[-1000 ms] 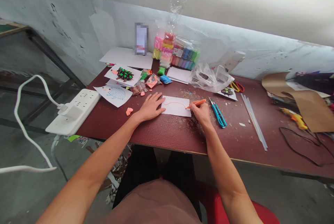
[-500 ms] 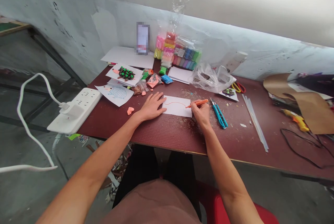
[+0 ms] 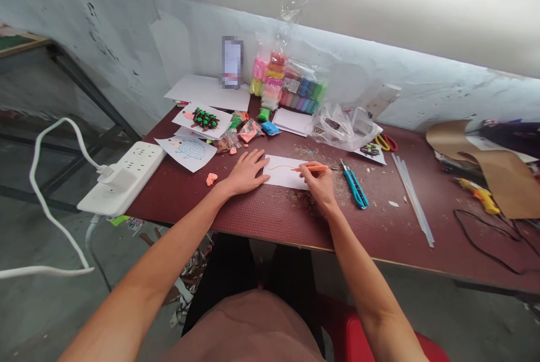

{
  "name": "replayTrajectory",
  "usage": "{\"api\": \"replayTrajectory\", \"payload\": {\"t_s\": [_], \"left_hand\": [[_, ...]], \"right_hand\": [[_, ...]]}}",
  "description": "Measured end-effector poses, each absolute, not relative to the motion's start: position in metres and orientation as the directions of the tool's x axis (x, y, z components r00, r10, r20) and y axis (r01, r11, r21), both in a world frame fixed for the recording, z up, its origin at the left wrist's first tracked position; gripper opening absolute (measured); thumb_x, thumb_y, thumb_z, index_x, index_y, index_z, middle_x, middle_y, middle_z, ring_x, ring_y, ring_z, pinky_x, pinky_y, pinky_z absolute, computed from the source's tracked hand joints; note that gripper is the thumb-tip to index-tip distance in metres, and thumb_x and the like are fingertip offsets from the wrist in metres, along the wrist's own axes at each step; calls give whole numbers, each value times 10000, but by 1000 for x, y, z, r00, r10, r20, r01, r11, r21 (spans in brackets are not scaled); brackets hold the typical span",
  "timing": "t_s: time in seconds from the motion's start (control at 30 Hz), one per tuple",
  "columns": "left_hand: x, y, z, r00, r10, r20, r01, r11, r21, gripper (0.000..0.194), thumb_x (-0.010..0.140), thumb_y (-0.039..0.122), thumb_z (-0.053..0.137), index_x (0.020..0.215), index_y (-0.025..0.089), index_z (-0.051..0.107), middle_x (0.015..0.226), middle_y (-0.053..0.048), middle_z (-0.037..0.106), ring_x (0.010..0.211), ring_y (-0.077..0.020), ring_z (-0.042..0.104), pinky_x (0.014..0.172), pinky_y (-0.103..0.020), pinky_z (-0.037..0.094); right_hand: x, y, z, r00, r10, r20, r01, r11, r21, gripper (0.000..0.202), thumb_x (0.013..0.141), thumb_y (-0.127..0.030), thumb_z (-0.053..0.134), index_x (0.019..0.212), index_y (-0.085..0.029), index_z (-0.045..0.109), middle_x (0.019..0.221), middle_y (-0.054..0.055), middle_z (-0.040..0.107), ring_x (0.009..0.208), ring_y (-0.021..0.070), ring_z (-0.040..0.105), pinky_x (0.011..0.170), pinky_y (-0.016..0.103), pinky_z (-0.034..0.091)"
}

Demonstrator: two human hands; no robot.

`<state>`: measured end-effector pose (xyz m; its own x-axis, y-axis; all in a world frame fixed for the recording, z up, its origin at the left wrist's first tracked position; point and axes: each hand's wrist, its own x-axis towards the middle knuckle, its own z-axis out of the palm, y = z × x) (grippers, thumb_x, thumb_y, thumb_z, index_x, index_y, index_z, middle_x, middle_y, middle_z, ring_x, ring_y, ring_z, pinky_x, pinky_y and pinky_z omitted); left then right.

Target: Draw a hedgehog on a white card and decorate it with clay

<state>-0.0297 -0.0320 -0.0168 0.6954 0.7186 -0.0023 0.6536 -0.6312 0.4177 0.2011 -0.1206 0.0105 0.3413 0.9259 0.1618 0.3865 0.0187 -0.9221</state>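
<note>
A white card [image 3: 282, 177] lies on the dark red table, with a thin orange curved line drawn across it. My left hand [image 3: 247, 173] is spread flat, its fingertips and thumb at the card's left edge. My right hand [image 3: 321, 185] is closed round an orange pen [image 3: 315, 168], whose tip points left over the right part of the card. A blue-handled cutter [image 3: 355, 185] rests on the table just right of my right hand. Left of my left hand sits a small lump of orange clay [image 3: 211, 179].
A white power strip [image 3: 122, 179] overlaps the left table edge. Hedgehog pictures [image 3: 192, 151], clay packs [image 3: 272, 89] and a plastic bag [image 3: 343, 126] stand behind. Scissors [image 3: 386, 141], clear sticks [image 3: 412, 199] and a yellow glue gun [image 3: 481, 196] lie to the right.
My right hand and the orange pen have moved a little left over the card, covering part of the line's right end. My left hand has stayed in place.
</note>
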Motion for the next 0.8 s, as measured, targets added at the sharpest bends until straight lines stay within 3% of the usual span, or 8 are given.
{"api": "replayTrajectory", "payload": {"t_s": [0.1,0.23,0.43,0.6,0.8], "left_hand": [[-30,-31,-18,695,719,10,646,-631,430,634,982,478,523,1567,236,487,1735,-99,299,1621,-312,230,1320,-543,136],[-30,-30,-16,697,717,-10,648,-624,437,655,973,487,541,1576,239,479,1737,-99,294,1625,-321,213,1318,-551,139],[-29,-34,-8,692,722,-33,660,-613,435,661,979,458,547,1585,203,471,1740,-116,281,1629,-312,198,1325,-519,125],[-29,-34,-9,688,726,-17,654,-610,448,627,980,458,544,1567,243,491,1738,-95,293,1626,-311,212,1319,-540,146],[-29,-34,-10,695,719,-20,651,-617,442,641,985,450,528,1577,213,476,1740,-114,279,1629,-311,201,1323,-531,129]], "right_hand": [[188,-119,11,206,963,171,368,85,-926,334,824,-512,713,804,-198,823,916,97,782,694,178,671,605,298,514],[176,-115,8,107,974,200,375,147,-916,341,845,-535,710,790,-225,842,946,92,793,748,191,697,641,306,554],[168,-106,1,68,976,205,381,165,-910,329,869,-512,686,827,-230,851,941,89,796,768,194,706,629,293,538],[167,-103,-6,60,977,207,413,164,-896,354,869,-536,674,832,-234,853,970,98,806,824,209,718,642,298,519],[167,-103,-9,45,968,246,417,206,-885,306,880,-499,677,839,-250,851,1006,91,814,912,223,733,750,327,543]]}}
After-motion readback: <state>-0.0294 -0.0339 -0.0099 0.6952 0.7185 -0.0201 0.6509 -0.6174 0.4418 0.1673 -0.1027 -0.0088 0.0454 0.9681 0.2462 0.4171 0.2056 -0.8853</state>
